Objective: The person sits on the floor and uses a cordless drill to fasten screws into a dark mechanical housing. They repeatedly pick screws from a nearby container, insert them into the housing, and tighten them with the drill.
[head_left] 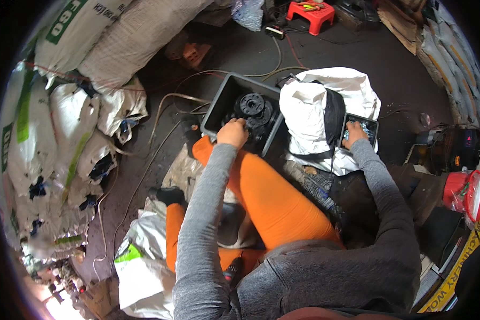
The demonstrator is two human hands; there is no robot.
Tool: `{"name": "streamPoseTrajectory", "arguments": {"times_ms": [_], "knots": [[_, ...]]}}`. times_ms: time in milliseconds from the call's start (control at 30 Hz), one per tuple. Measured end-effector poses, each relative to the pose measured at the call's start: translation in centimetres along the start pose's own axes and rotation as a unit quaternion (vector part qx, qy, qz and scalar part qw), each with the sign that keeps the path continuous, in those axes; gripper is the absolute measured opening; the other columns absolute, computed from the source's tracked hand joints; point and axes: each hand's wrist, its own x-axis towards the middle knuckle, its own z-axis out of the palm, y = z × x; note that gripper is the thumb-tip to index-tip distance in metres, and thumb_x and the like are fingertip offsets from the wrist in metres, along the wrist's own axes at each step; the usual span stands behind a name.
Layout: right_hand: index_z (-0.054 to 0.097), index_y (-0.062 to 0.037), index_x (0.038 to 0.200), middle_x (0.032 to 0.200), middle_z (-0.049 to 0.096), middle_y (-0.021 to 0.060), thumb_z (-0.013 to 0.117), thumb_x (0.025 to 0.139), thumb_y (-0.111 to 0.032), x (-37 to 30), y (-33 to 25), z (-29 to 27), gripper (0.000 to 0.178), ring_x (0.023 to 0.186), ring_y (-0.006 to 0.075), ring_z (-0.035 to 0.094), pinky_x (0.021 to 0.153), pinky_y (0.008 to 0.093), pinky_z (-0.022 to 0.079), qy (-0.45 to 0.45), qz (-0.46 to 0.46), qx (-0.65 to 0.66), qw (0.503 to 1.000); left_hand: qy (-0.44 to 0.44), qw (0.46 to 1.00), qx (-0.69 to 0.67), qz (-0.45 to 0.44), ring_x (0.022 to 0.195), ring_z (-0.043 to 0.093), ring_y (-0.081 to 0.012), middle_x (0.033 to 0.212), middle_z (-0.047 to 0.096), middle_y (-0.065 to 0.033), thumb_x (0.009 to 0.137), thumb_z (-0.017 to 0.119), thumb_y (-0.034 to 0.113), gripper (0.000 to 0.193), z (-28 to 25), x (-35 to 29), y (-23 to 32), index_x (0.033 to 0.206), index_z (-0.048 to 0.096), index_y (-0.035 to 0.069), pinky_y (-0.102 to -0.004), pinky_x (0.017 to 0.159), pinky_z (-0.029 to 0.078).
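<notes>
A dark grey plastic bin [214, 109] stands in front of my legs, with several round black plastic parts [252, 105] inside. My left hand [233, 133] is closed at the bin's near side, close to these parts; whatever its fingers hold is hidden. On the right, my right hand [353, 134] reaches into a small black tray [377, 130] of small bluish metal pieces [366, 128], perhaps screws. Its fingers are curled in among them, and I cannot make out what they grip. A power drill [233, 268] lies by my lap, between my thighs.
White sacks [325, 96] with a black strap lie between bin and tray. Large stuffed sacks [32, 144] are piled along the left. Cables [157, 120] cross the dark floor. A red stool [310, 17] with tools stands far off; a red bucket [466, 193] is at the right.
</notes>
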Motion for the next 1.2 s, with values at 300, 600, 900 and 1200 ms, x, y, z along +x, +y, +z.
{"name": "streamPoseTrajectory", "arguments": {"times_ms": [300, 600, 900, 1200], "knots": [[0.047, -0.0082, 0.123, 0.110, 0.057, 0.0153, 0.079, 0.064, -0.019, -0.1, 2.2, 1.0, 0.068, 0.105, 0.0335, 0.059, 0.090, 0.0416, 0.048, 0.039, -0.022, 0.131, 0.990, -0.266, 0.932, 0.242, 0.048, 0.135, 0.042, -0.0233, 0.161, 0.013, 0.0027, 0.096, 0.044, 0.022, 0.042, 7.2, 11.3, -0.1, 0.137, 0.054, 0.018, -0.0420, 0.101, 0.042], [0.051, -0.0090, 0.116, 0.111, 0.055, 0.0195, 0.074, 0.067, -0.022, -0.1, 0.3, -0.2, 0.055, 0.103, 0.0401, 0.058, 0.088, 0.0450, 0.049, 0.009, -0.005, 0.076, 0.997, 0.082, 0.988, -0.032, 0.125, 0.097, 0.067, -0.0257, 0.121, 0.063, -0.0099, 0.090, 0.056, 0.017, 0.031, 3.2, 9.0, -1.5, 0.119, 0.066, 0.016, -0.0380, 0.083, 0.053], [0.060, -0.0096, 0.104, 0.097, 0.065, 0.0133, 0.073, 0.070, -0.021, 2.3, 5.0, 2.4, 0.038, 0.095, 0.0338, 0.063, 0.085, 0.0425, 0.051, 0.023, -0.067, 0.057, 0.996, 0.182, 0.808, -0.547, -0.121, 0.059, 0.044, -0.0016, 0.103, 0.063, -0.0020, 0.093, 0.058, 0.007, 0.053, -10.5, -20.1, -5.4, 0.143, 0.042, 0.012, -0.0168, 0.045, 0.033], [0.070, -0.0095, 0.106, 0.086, 0.070, 0.0048, 0.067, 0.080, -0.007, 4.1, 6.3, 2.6, 0.026, 0.075, 0.0109, 0.064, 0.066, 0.0269, 0.053, 0.010, 0.030, 0.358, 0.933, 0.170, 0.543, -0.775, -0.276, 0.054, 0.044, -0.0076, 0.098, 0.063, -0.0035, 0.091, 0.061, 0.011, 0.056, 2.4, -37.5, -9.4, 0.143, 0.039, 0.009, -0.0242, 0.050, 0.042]]}}
